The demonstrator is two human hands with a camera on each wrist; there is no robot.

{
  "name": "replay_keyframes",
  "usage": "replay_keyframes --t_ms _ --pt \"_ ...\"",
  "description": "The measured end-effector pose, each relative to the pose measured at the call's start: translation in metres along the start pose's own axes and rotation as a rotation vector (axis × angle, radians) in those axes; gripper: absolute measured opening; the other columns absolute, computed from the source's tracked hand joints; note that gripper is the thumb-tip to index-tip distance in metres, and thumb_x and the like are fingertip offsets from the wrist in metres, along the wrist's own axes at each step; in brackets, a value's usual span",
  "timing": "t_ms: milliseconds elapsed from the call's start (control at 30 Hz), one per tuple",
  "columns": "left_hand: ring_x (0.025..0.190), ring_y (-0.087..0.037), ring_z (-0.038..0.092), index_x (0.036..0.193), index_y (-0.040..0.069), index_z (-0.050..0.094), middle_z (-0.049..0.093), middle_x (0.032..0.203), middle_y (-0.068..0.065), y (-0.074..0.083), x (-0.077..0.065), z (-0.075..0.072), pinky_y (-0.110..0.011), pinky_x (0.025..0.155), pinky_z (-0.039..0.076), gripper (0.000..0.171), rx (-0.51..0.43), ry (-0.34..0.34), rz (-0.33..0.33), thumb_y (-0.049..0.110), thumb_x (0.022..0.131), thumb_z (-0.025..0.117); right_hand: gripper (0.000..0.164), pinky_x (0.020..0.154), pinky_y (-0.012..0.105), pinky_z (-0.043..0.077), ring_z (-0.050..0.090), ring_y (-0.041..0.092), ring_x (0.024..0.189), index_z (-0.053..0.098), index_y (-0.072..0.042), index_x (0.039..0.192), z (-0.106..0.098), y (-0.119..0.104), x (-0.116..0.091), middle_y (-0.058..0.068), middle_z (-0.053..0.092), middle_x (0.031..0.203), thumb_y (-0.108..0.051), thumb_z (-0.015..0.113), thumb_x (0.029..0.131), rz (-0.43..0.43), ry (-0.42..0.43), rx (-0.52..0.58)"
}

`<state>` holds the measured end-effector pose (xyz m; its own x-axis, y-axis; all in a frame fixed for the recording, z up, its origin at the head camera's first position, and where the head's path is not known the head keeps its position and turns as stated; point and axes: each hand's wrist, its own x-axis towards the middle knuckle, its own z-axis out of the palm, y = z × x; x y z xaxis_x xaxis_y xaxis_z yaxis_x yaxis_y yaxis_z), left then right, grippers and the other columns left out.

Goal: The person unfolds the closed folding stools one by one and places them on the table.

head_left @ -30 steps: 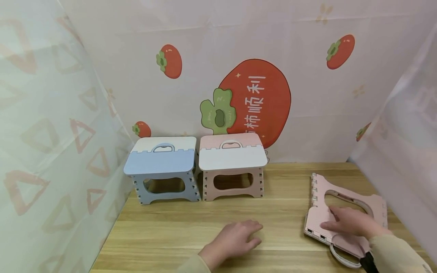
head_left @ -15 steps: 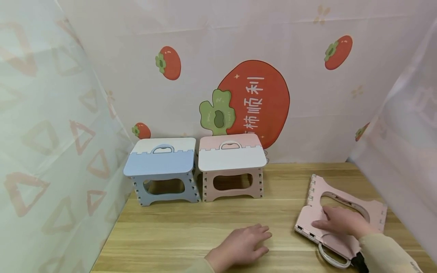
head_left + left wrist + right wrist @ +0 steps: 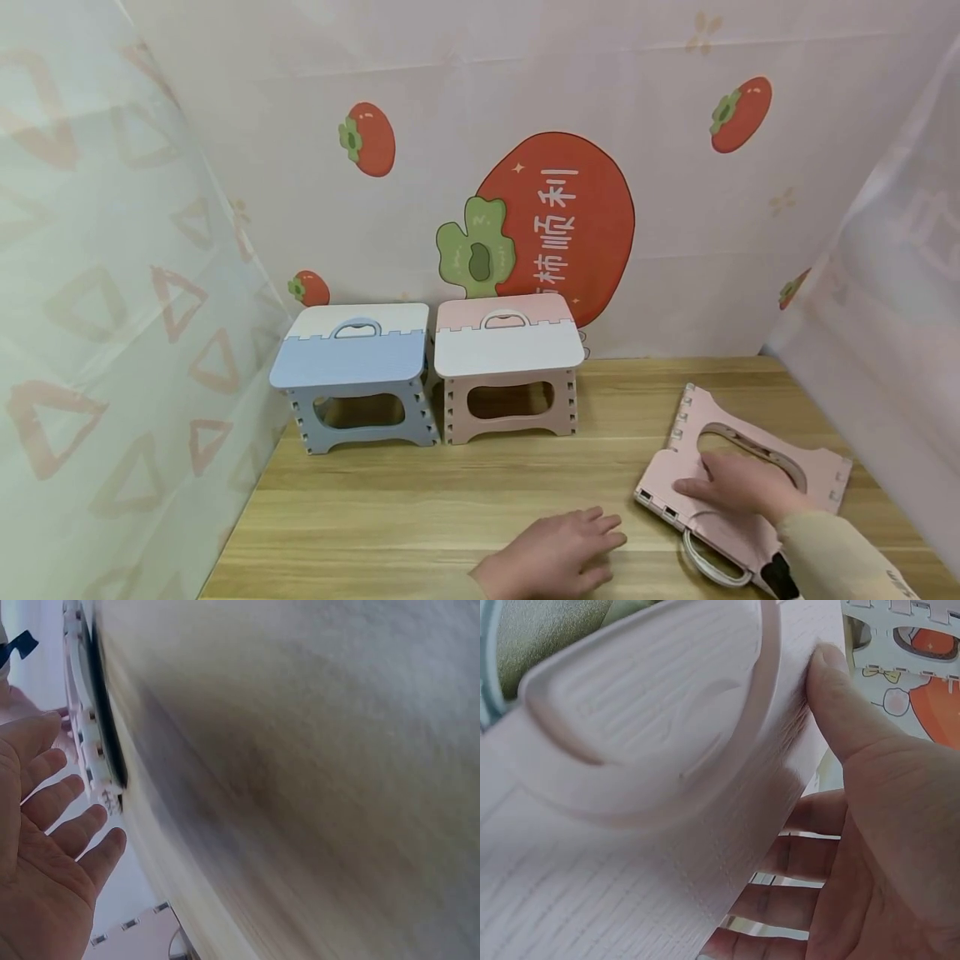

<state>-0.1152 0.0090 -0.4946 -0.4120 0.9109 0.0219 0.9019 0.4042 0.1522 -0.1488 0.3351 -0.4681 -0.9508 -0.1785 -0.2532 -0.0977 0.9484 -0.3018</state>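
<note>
A folded pink step stool (image 3: 716, 527) is found at the right side of the wood-grain table (image 3: 390, 517), its white carrying handle (image 3: 712, 565) turned toward the near edge. The stool is gripped by the right hand (image 3: 742, 483) beside the oval leg opening: the thumb is laid on the pink panel, and the four fingers are tucked round its edge to the other side. Whether the stool is fully borne by the table cannot be told.

The left hand (image 3: 558, 554) is held over the near middle of the table, well apart from the folded stool; its fingers are spread and nothing is held. The right forearm is covered by a beige sleeve (image 3: 840, 554), with a black strap (image 3: 780, 575) seen beside it.

At the back left, two unfolded stools are stood upright side by side: a blue-and-white stool (image 3: 352, 358) and, to its right, a pink-and-white stool (image 3: 510, 350). Both are backed by a pale backdrop (image 3: 697, 275) printed with red persimmons (image 3: 592, 225).
</note>
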Motion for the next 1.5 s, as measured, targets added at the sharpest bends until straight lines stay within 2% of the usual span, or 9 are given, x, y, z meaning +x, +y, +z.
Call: replay_keyframes --t_ms 167,300,400,567,833,967,1267,1400,1500 --pt "0.144 -0.013 0.044 0.149 0.025 0.053 0.048 0.156 0.007 0.004 0.007 0.005 -0.02 0.114 0.039 0.046 0.028 -0.016 0.056 0.041 0.106 0.055 0.054 0.058 0.036 0.043 0.047 0.016 0.065 0.052 -0.013 0.081 0.001 -0.003 0.003 -0.001 0.053 0.071 -0.064 0.066 0.09 0.025 -0.006 -0.027" --pt "0.147 -0.013 0.04 0.152 0.026 0.049 0.043 0.159 0.007 0.008 0.015 0.005 -0.02 0.118 0.032 0.048 0.099 -0.046 0.092 0.043 0.107 0.051 0.056 0.059 0.04 0.046 0.05 0.017 0.067 0.053 -0.013 0.082 0.001 -0.006 0.004 -0.001 0.057 0.074 -0.066 0.065 0.09 0.036 -0.009 -0.044" --pt "0.15 -0.013 0.035 0.156 0.025 0.044 0.039 0.162 0.007 0.011 0.019 0.005 -0.02 0.122 0.025 0.052 0.138 -0.072 0.102 0.044 0.108 0.049 0.056 0.062 0.044 0.05 0.054 0.017 0.07 0.055 -0.012 0.082 0.0 -0.009 0.004 0.0 0.06 0.077 -0.067 0.064 0.09 0.043 -0.013 -0.052" --pt "0.153 -0.01 0.026 0.16 0.024 0.035 0.033 0.165 0.01 0.015 0.025 0.005 -0.021 0.123 0.021 0.057 0.133 -0.101 0.093 0.045 0.108 0.046 0.057 0.069 0.051 0.054 0.059 0.02 0.074 0.058 -0.009 0.085 -0.001 -0.013 0.005 0.002 0.063 0.08 -0.066 0.063 0.091 0.052 -0.024 -0.053" --pt "0.155 -0.009 0.015 0.164 0.023 0.025 0.021 0.169 0.008 0.022 0.038 0.009 -0.02 0.124 0.017 0.065 0.189 -0.122 0.115 0.046 0.107 0.048 0.067 0.074 0.055 0.056 0.067 0.029 0.079 0.062 0.004 0.097 0.0 -0.016 0.008 0.01 0.069 0.085 -0.063 0.064 0.093 0.026 -0.02 -0.051" --pt "0.156 -0.009 0.009 0.165 0.024 0.019 0.017 0.17 0.008 0.025 0.043 0.013 -0.021 0.124 0.016 0.066 0.238 -0.158 0.122 0.048 0.108 0.044 0.072 0.078 0.057 0.056 0.068 0.032 0.082 0.061 0.011 0.103 0.0 -0.018 0.008 0.014 0.07 0.087 -0.061 0.063 0.094 0.012 -0.031 -0.044" --pt "0.153 -0.006 0.02 0.164 0.024 0.023 0.025 0.167 0.01 0.024 0.044 0.022 -0.021 0.123 0.022 0.064 0.27 -0.172 0.118 0.05 0.108 0.041 0.077 0.079 0.06 0.055 0.068 0.037 0.086 0.06 0.014 0.105 -0.002 -0.024 0.007 0.021 0.07 0.093 -0.062 0.062 0.094 0.028 -0.051 -0.051" --pt "0.152 -0.004 0.023 0.163 0.025 0.028 0.03 0.165 0.012 0.024 0.044 0.022 -0.02 0.122 0.023 0.064 0.269 -0.165 0.101 0.05 0.107 0.046 0.068 0.074 0.056 0.055 0.065 0.029 0.08 0.06 0.007 0.097 -0.003 -0.024 0.006 0.015 0.069 0.088 -0.061 0.062 0.095 0.036 -0.052 -0.046" --pt "0.151 -0.004 0.027 0.161 0.026 0.033 0.034 0.162 0.014 0.023 0.045 0.021 -0.019 0.121 0.024 0.061 0.25 -0.162 0.092 0.049 0.106 0.049 0.055 0.065 0.046 0.052 0.058 0.022 0.07 0.057 -0.002 0.088 -0.003 -0.023 0.006 0.007 0.061 0.077 -0.056 0.064 0.096 0.038 -0.047 -0.019"
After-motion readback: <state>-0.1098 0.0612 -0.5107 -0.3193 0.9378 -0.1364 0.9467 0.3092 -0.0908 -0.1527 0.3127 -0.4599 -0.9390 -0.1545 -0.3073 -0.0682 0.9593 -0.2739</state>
